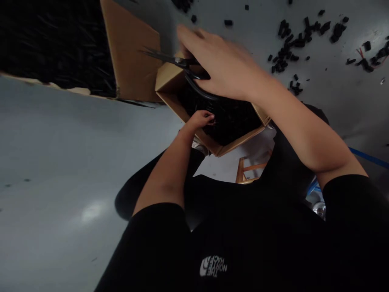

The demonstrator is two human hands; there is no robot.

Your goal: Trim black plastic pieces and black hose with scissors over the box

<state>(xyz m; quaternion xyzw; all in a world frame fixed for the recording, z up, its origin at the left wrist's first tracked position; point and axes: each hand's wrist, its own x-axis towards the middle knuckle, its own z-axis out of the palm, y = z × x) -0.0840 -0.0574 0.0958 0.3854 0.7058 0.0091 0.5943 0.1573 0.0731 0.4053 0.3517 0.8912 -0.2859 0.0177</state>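
My right hand (223, 65) grips a pair of black scissors (182, 62) by the handles, above the far side of a small cardboard box (237, 145). The scissor blades are slightly apart and point left, over the flap of a larger box. Inside the small box lies a dark heap of black pieces (232, 121), too dim to tell apart. Over the near left rim reaches my left hand (203, 119), its fingers curled together just above the heap. What those fingers hold, if anything, is too small to make out.
At the upper left stands a larger cardboard box (130, 52) filled with black pieces (60, 44). Many short black pieces (284, 54) lie scattered over the grey floor at the upper right. A wooden stool-like frame (241, 170) shows below the small box.
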